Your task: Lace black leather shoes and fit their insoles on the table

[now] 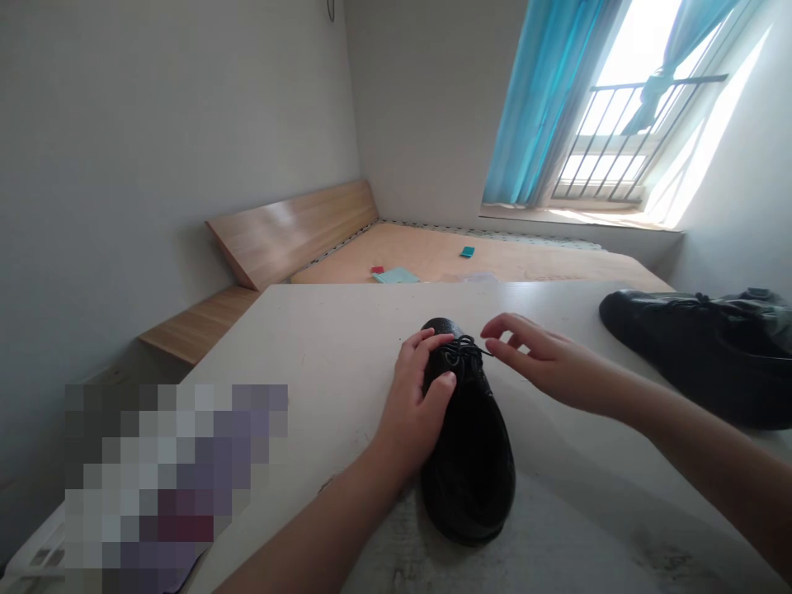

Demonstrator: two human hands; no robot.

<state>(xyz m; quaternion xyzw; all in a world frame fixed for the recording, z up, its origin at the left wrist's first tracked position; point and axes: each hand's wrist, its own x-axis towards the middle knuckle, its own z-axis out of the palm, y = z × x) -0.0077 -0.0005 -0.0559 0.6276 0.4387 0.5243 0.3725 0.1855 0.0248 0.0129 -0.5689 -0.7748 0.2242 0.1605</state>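
Observation:
A black lace-up shoe (469,462) stands on the white table in front of me, toe pointing away and its opening toward me. My left hand (416,396) grips its left side near the front, thumb on the tongue area and fingers by the laces. Thin black shoelaces (465,351) lie in loops over the upper. On the right, my right hand (532,355) has thumb and index finger brought close together at a lace end that sticks out from the shoe. The exact contact there is small and hard to see.
Another black shoe or pair (693,346) stands at the table's right edge. Beyond the white table (334,330) is a bed (426,243) with a wooden headboard (297,227), a teal item (467,252) and a pale green item (396,275). A blurred patch covers the lower left.

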